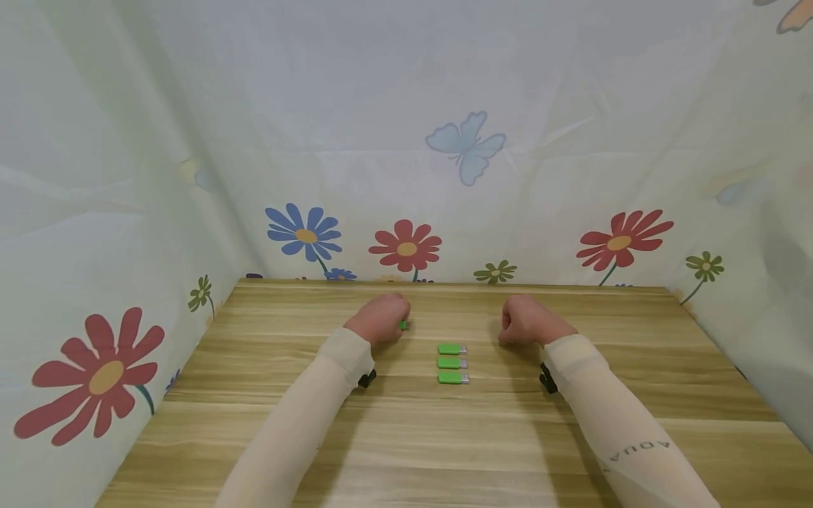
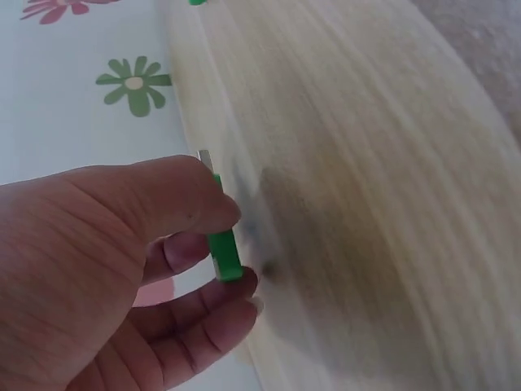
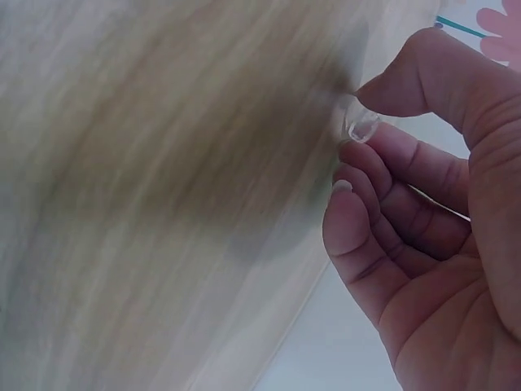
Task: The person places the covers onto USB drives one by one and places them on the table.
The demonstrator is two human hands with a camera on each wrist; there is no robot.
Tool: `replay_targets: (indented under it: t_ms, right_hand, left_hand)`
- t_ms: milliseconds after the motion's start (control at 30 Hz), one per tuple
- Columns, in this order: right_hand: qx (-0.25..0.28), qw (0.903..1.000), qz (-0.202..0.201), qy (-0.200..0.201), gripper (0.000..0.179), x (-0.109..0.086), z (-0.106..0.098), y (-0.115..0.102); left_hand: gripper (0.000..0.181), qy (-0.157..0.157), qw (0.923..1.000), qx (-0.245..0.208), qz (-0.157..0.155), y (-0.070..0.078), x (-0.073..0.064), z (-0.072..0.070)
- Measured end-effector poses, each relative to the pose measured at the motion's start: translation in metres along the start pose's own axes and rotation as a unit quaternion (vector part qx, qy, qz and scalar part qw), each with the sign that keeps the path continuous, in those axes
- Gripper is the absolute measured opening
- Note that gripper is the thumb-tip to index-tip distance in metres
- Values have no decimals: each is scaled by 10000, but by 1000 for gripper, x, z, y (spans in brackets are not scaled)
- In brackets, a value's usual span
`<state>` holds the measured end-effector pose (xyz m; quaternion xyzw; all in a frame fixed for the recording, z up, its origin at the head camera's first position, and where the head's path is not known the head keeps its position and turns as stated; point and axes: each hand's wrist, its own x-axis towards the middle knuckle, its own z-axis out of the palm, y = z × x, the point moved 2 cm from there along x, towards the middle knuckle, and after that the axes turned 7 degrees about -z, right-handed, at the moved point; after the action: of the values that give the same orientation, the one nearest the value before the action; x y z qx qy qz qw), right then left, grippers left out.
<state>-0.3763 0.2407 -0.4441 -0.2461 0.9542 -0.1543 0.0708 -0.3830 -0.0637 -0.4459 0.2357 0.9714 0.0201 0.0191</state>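
Note:
In the head view my left hand is above the table, left of three green USB flash drives. Its thumb and fingers pinch another green USB flash drive, whose metal plug sticks out beyond the thumb in the left wrist view. My right hand is on the other side, apart from the left. Between its thumb and index finger it pinches a small clear plastic cap, partly hidden by the fingertips. The three drives, top, middle and bottom, lie parallel with their plug ends toward the right.
The wood-grain table runs back to a white curtain printed with flowers and a butterfly. More of this curtain hangs along the left and right sides. A dark band shows at each wrist.

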Motion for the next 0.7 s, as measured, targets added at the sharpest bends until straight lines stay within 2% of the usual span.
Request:
replay_targets:
  t_ms: [133, 267, 500, 700]
  right_hand:
    - [138, 9999, 76, -36, 16, -1, 0, 3]
    - [202, 9998, 93, 9, 15, -4, 0, 4]
    - [440, 9987, 26, 257, 11, -12, -3, -1]
    - [844, 9947, -125, 566, 10, -19, -7, -12]
  left_hand:
    - [6, -81, 9999, -13, 91, 2, -4, -4]
    - [8, -27, 9994, -225, 253, 2, -7, -6]
    - [19, 1, 9973, -642, 350, 5, -12, -9]
    - [18, -11, 9951, -878, 457, 7, -17, -10]
